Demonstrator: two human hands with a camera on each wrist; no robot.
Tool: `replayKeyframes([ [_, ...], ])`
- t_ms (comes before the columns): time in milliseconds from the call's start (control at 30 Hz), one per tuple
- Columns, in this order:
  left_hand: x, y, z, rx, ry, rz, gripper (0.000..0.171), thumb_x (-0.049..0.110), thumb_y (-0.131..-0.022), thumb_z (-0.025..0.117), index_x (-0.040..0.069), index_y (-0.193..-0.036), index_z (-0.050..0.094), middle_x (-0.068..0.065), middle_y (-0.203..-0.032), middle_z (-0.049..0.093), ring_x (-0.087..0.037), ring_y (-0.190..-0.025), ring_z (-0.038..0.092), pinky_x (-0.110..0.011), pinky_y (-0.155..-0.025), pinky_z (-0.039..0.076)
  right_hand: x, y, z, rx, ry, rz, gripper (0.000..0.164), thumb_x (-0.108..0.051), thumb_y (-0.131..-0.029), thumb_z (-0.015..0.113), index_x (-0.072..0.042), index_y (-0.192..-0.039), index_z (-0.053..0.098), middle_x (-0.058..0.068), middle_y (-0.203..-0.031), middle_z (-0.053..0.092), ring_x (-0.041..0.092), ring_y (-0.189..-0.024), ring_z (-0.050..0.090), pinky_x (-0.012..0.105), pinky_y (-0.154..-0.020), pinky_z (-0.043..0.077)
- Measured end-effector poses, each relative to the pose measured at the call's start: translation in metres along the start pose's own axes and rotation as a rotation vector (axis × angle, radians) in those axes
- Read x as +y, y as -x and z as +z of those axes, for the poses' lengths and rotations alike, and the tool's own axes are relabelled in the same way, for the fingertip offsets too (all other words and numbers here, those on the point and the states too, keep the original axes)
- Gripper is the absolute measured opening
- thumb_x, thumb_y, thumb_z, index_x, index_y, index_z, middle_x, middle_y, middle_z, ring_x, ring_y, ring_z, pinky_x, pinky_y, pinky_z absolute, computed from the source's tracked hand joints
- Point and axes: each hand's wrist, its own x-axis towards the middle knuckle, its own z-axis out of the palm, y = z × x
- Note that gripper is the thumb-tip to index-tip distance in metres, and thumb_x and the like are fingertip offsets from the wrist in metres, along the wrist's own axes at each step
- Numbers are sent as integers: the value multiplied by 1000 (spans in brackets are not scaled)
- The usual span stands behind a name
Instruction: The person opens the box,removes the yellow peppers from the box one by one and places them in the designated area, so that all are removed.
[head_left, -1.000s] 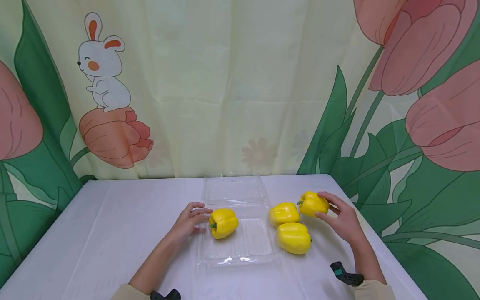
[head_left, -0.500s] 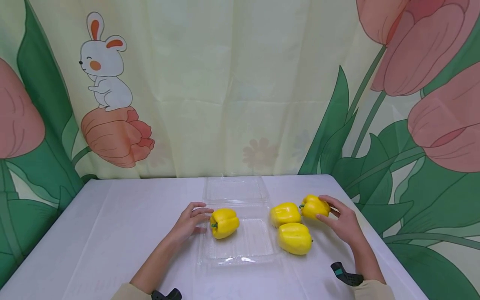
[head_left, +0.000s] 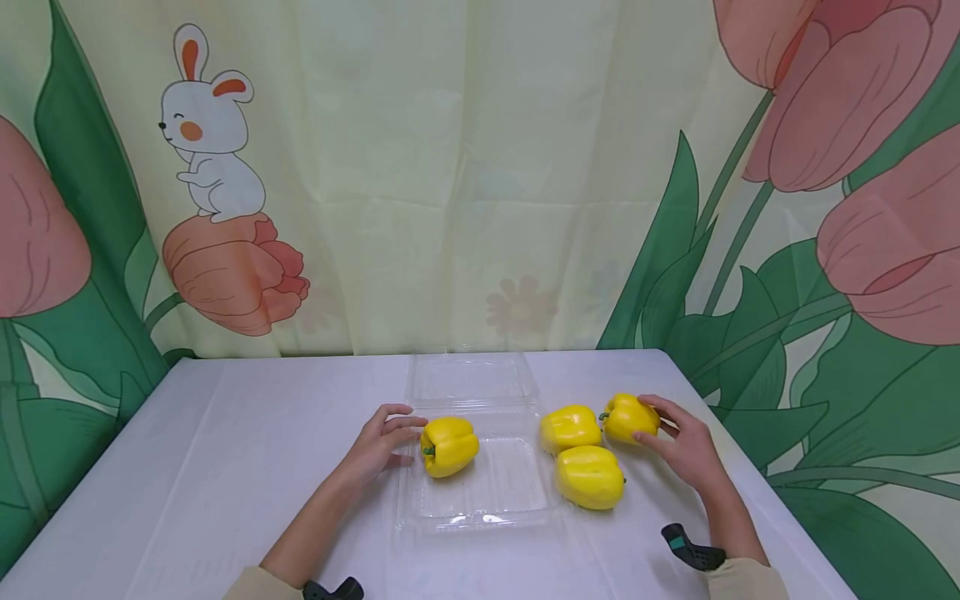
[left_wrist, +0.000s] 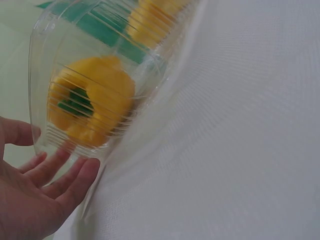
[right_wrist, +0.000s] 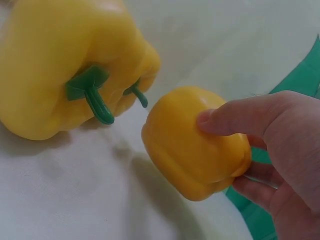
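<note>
My left hand (head_left: 377,443) is at the left side of a clear plastic clamshell container (head_left: 487,500), its spread, slightly bent fingers touching the wall in the left wrist view. A yellow bell pepper (head_left: 448,447), green stem toward the left, lies inside on the left. On the right, my right hand (head_left: 684,446) holds another yellow bell pepper (right_wrist: 195,145) between thumb and fingers. Whether this pepper touches the table cannot be told. Beside it, two more yellow bell peppers, a rear one (head_left: 570,428) and a front one (head_left: 590,477), lie right of the container.
The container's lid (head_left: 472,379) lies folded back toward the rear of the white-covered table (head_left: 247,433). Behind the table hangs a curtain (head_left: 420,208) printed with tulips and a rabbit. The table's right edge runs close to my right hand.
My right hand has lowered slightly toward the table with its bell pepper. My left hand stays at the container's side, and the other peppers keep their places.
</note>
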Motion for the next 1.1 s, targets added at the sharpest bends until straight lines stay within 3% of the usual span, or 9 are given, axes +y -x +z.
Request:
replayKeyframes([
  [367, 1, 2, 1, -8, -15, -1, 41, 19, -95, 54, 12, -133, 41, -5, -129, 63, -20, -111, 60, -34, -83, 58, 2, 0, 4, -32, -3, 36, 58, -22, -90, 68, -5, -141, 46, 22, -146, 44, 41, -133, 41, 51, -105, 38],
  [667, 2, 2, 0, 1, -4, -10, 39, 20, -95, 55, 13, -131, 42, -5, -129, 64, -19, -110, 60, -33, -83, 58, -2, 0, 2, -80, -36, 54, 64, -25, -91, 66, -6, -146, 39, 22, -153, 35, 42, -140, 31, 57, -110, 33],
  [867, 1, 1, 0, 0, -2, -11, 39, 20, -95, 55, 13, -131, 42, -5, -129, 64, -19, -109, 61, -33, -82, 58, 2, -2, 5, -32, -32, 66, 66, -34, -90, 67, -10, -145, 41, 20, -151, 39, 41, -139, 31, 60, -111, 30],
  [1100, 3, 2, 0, -2, -3, -11, 39, 20, -95, 55, 14, -131, 43, -5, -129, 63, -19, -109, 60, -33, -83, 58, 36, -12, 15, 49, -12, -12, 70, -51, -86, 65, -20, -144, 44, 13, -148, 46, 37, -138, 37, 61, -108, 34],
])
